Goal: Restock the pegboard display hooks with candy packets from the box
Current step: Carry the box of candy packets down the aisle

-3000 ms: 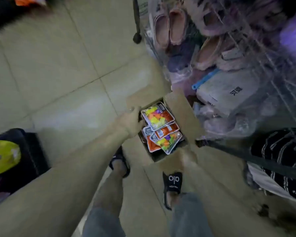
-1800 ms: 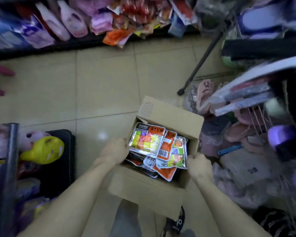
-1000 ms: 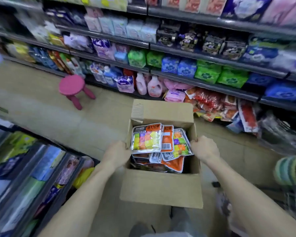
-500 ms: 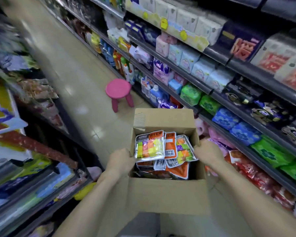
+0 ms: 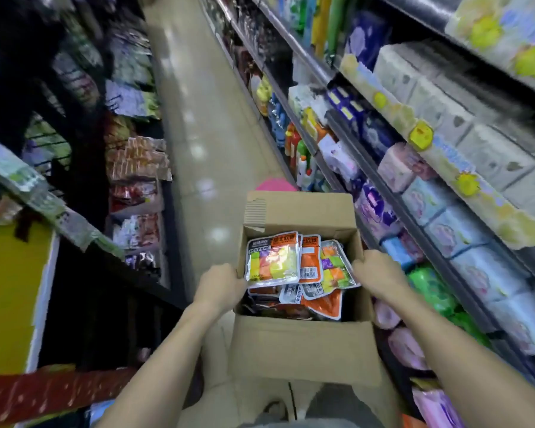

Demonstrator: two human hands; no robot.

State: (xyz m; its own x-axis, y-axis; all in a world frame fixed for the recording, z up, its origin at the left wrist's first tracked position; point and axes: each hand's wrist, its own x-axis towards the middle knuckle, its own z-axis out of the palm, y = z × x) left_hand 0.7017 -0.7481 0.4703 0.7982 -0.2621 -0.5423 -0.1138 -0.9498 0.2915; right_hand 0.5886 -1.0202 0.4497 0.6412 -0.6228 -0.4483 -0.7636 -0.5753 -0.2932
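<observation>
- Shop aisle: a pale tiled floor point(image 5: 198, 125) runs ahead between two rows of shelving.
- Right shelves point(image 5: 420, 168) carry wrapped paper packs, bottles and coloured pouches; left racks point(image 5: 133, 168) carry hanging snack bags, blurred.
- Pink round object point(image 5: 275, 184) shows on the floor just beyond the box's far flap; its shape is mostly hidden.
- I hold the cardboard box point(image 5: 303, 344) in front of me, off the floor, with its flaps open.
- My left hand point(image 5: 218, 287) grips the box's left wall, fingers curled over the rim and touching the nearest packet.
- My right hand point(image 5: 376, 273) grips the right wall the same way, fingers wrapped over the rim.
- Candy packets point(image 5: 291, 267) lie inside the box in a loose pile; the top ones show coloured squares and a barcode label.
- Pegboard hooks cannot be picked out with certainty in this view.
</observation>
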